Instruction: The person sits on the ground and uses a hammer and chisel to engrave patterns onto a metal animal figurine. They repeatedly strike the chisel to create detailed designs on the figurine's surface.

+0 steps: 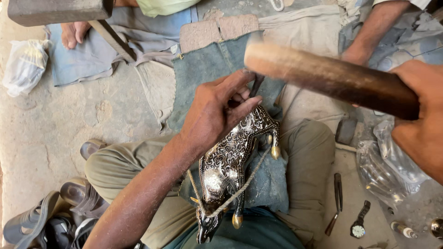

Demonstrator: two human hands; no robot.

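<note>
A dark metal animal figurine with fine silver engraving and brass hooves lies on a blue-grey cloth across my lap, tied down by a thin rope. My left hand rests on the figurine's rear and pinches a slim dark chisel upright against it. My right hand grips the end of a thick wooden mallet, which is raised over the chisel and motion-blurred at its far end.
Another person's bare foot and hand show at the top. A wooden block with a handle, a plastic bag, sandals, pliers, a wristwatch and clear plastic lie on the ground.
</note>
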